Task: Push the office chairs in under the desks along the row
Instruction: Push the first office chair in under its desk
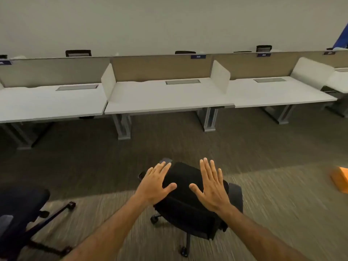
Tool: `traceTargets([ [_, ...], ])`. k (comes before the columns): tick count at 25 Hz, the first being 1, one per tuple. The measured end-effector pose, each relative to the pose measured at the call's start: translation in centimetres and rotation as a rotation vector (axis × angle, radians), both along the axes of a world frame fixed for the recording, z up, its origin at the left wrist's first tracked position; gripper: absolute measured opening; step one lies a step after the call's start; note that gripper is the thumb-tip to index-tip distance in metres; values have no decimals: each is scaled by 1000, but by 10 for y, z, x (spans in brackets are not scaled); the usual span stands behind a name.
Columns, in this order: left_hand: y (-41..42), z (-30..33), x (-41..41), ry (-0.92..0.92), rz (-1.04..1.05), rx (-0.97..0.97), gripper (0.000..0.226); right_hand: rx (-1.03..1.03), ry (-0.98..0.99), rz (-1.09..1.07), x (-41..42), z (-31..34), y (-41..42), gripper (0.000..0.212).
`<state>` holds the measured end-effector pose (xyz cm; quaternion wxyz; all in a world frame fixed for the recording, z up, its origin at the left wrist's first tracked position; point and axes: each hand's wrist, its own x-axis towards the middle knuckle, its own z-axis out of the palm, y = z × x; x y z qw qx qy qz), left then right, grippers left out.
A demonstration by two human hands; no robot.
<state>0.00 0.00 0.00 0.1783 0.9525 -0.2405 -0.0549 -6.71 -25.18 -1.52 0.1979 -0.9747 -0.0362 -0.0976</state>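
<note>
A black office chair (185,206) stands on the carpet below me, well short of the middle white desk (165,100). My left hand (156,182) is spread flat over the left side of its backrest, fingers apart. My right hand (211,187) is spread the same way over the right side. Whether the palms touch the backrest or hover just above it, I cannot tell. A second dark chair (22,210) stands at the lower left, out from the left desk (47,106).
A right-hand desk (278,93) continues the row, with beige partitions (162,67) behind and white side dividers. Grey desk legs (123,127) stand under the tops. An orange object (340,179) lies on the carpet at the right edge. Chair backs show beyond the partitions.
</note>
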Motion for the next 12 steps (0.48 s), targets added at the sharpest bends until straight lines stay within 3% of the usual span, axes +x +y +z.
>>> traceTargets([
  [12, 23, -48, 27, 253, -359, 405, 71, -46, 384, -78, -53, -77, 8, 90],
])
